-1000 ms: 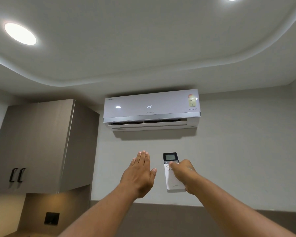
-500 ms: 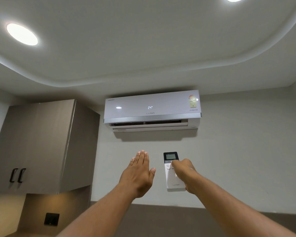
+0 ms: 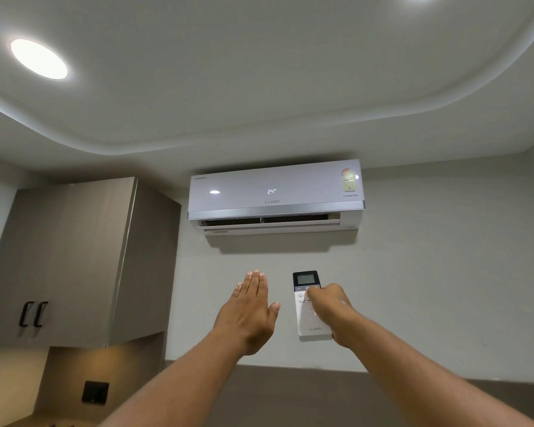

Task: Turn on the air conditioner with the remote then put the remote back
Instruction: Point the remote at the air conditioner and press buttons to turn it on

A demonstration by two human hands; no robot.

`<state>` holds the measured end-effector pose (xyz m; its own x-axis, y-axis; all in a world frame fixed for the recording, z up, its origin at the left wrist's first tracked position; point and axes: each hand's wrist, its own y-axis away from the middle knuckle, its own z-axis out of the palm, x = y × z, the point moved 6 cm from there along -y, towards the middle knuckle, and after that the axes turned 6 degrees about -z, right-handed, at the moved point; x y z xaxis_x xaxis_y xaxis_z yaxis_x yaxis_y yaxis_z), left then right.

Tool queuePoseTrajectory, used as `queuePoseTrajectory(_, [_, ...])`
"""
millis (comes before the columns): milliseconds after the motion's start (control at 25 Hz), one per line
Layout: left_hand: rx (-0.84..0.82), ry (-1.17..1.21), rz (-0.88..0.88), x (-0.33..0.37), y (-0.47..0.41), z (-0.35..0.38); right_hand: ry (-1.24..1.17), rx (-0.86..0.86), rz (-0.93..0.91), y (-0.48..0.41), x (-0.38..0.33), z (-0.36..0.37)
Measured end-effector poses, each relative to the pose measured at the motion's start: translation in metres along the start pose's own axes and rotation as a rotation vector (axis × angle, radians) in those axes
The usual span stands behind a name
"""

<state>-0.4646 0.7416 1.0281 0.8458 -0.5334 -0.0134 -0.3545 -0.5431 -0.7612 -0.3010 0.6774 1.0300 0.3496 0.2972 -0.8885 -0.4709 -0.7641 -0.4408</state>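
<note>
Head view, remote (image 3: 309, 306): upright in right hand (image 3: 332, 312), long axis vertical, display end up toward Lloyd air conditioner (image 3: 275, 197) directly above.
Right hand: clamped on remote, thumb on upper buttons.
Left hand (image 3: 248, 312): flat, empty, beside remote.
Unit: shows 24°, louvre ajar; likely on.
Put-back spot: unseen.

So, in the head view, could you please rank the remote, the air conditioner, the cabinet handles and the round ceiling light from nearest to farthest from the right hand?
1. remote, held in the right hand
2. air conditioner, on the wall above
3. cabinet handles, far left
4. round ceiling light, upper left
</note>
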Motion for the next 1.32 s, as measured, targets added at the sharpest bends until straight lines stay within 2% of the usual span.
queuePoseTrajectory(1320, [0.005,0.008,0.008,0.0042,-0.0083,0.0026,0.002,0.025,-0.012,-0.0040,0.0035,-0.0018])
